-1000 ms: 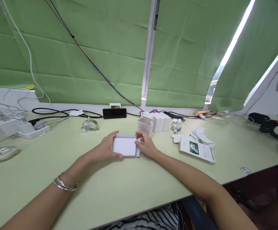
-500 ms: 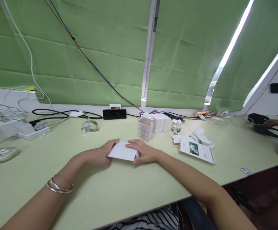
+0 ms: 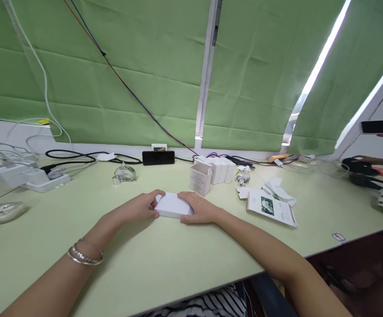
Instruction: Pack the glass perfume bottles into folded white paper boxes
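A flat white cardboard box (image 3: 171,206) lies on the table in front of me, between my two hands. My left hand (image 3: 147,206) grips its left end, thumb at the near side and fingers at the far side. Over the right end, my right hand (image 3: 199,208) is wrapped with its fingers on the top and far edge and its thumb on the near side. Just beyond stands an upright printed carton (image 3: 200,178) with its top open. Clear glass bottles rest farther back, one bottle (image 3: 124,172) to the left and another bottle (image 3: 242,177) to the right.
Several white boxes (image 3: 222,169) stand behind the carton. An unfolded carton with a flower picture (image 3: 272,207) lies right. A phone (image 3: 158,157) leans by the wall. A power strip (image 3: 42,180) and cables are left. At far right another person's hand holds a phone (image 3: 381,127).
The raised near flap of the white box has come down, and its near side now shows as a closed wall. My left hand has shifted slightly right. The other person's phone has moved left.
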`<state>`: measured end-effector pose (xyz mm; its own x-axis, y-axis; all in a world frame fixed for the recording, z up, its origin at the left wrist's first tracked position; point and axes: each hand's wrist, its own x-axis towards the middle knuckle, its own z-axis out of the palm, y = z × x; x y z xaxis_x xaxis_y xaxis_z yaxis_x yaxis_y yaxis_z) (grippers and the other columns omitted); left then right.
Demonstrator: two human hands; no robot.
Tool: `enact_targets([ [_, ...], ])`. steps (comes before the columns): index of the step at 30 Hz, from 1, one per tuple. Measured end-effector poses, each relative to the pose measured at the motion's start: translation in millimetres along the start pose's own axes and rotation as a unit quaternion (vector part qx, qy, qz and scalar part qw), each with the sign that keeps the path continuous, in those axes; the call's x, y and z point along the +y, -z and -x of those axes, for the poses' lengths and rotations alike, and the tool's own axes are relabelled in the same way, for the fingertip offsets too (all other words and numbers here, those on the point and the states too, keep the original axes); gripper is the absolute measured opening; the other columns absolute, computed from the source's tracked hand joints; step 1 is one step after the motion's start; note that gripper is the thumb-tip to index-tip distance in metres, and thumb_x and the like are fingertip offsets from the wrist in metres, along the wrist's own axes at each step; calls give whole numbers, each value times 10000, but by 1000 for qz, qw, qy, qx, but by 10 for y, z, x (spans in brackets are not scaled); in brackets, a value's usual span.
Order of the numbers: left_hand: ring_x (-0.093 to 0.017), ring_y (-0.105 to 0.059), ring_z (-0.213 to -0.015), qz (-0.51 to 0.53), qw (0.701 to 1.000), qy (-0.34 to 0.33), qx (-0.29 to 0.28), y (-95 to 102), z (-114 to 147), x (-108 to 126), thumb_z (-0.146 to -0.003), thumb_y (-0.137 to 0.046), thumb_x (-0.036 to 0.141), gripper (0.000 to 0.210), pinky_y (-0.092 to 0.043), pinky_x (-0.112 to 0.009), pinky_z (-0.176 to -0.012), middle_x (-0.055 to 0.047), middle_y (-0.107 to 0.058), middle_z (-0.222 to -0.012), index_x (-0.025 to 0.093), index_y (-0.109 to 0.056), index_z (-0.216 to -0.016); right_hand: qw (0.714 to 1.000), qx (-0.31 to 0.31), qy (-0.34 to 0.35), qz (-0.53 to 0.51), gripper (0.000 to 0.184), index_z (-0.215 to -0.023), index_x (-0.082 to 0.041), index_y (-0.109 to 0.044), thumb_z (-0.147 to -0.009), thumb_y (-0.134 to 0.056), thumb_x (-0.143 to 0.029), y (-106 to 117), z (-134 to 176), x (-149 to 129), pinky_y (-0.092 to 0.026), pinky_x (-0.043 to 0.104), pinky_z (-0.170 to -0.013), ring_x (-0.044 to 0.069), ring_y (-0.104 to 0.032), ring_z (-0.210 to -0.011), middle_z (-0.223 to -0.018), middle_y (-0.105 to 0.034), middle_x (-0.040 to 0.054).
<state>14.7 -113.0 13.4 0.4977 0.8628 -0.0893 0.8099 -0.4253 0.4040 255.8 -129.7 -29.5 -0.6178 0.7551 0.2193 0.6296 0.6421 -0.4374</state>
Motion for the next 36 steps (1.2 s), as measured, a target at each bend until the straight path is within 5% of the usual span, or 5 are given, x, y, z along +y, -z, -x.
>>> enact_targets([
  [9, -218, -605, -739, 3, 1000, 2, 15, 2, -43, -49, -635, -516, 343, 555, -407, -294, -624, -8, -654, -812, 230, -524, -1179, 998, 38, -50, 10, 726, -1316, -222, -444, -702, -649, -552, -34, -27, 47, -198, 574, -1048, 359, -248, -1298, -1424, -357, 118],
  [20, -227, -635, -844, 65, 997, 12, 33, -12, -70, -93, -619, -582, 353, 684, -485, -309, -741, -56, -642, -1041, 210, -458, -1276, 990, 59, -47, -118, 775, -1289, -158, -442, -626, -760, -403, -85, -56, 212, -368, 449, -1017, 283, -331, -1304, -1380, -367, 172],
  [28, -245, -640, -878, 75, 997, 20, 31, -47, -78, -139, -628, -603, 364, 661, -506, -327, -768, -65, -634, -1083, 213, -476, -1258, 980, 78, -59, -171, 700, -1189, -197, -516, -569, -796, -359, -94, -90, 228, -455, 419, -937, 229, -538, -1073, -1230, -511, 101],
  [32, -347, -416, -1248, 62, 992, 36, 100, -89, -110, -171, -550, -698, 383, 913, -406, -406, -984, -168, -407, -1379, 156, -338, -1358, 966, 117, -114, -202, 720, -1166, -184, -524, -527, -813, -347, -117, -116, 227, -473, 420, -906, 220, -578, -977, -1208, -524, 102],
  [36, -370, -196, -1366, 178, 966, 64, 178, -109, -154, -116, -553, -728, 483, 1243, -344, -472, -1034, -228, -36, -1514, 158, 92, -1428, 914, 210, -153, -312, 733, -1172, -188, -482, -535, -802, -358, -110, -142, 157, -456, 404, -937, 234, -559, -1051, -1191, -528, 105],
])
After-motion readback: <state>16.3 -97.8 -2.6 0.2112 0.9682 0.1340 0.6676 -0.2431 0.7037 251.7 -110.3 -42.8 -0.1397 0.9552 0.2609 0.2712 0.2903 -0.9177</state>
